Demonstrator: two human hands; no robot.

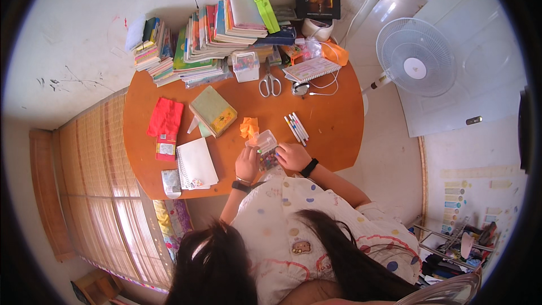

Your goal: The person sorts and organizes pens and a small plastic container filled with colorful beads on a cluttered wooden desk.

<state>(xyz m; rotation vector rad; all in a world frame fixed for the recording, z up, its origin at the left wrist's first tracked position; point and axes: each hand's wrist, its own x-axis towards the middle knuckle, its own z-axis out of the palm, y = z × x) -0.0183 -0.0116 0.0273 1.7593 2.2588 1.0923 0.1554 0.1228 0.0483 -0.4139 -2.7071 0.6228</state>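
Observation:
Before me on the wooden table, a small clear plastic box (268, 162) holds many colourful little pieces, and its clear lid (266, 140) stands raised. My left hand (247, 162) is at the box's left side, fingers bent near a green piece. My right hand (292, 156) touches the box's right edge, with something blue at its fingertips. Whether either hand grips the box or a piece is hard to tell. Just beyond the lid lies crumpled orange paper or cloth (249, 127). Several capped marker pens (297, 128) lie side by side beyond my right hand.
Stacked books (205, 36), another clear box (245, 67), grey-handled scissors (269, 84) and a spiral notebook (313, 70) line the table's far side. A green-covered book (213, 110), red cloth (165, 116) and white spiral pad (197, 163) lie left. A fan (415, 57) stands right.

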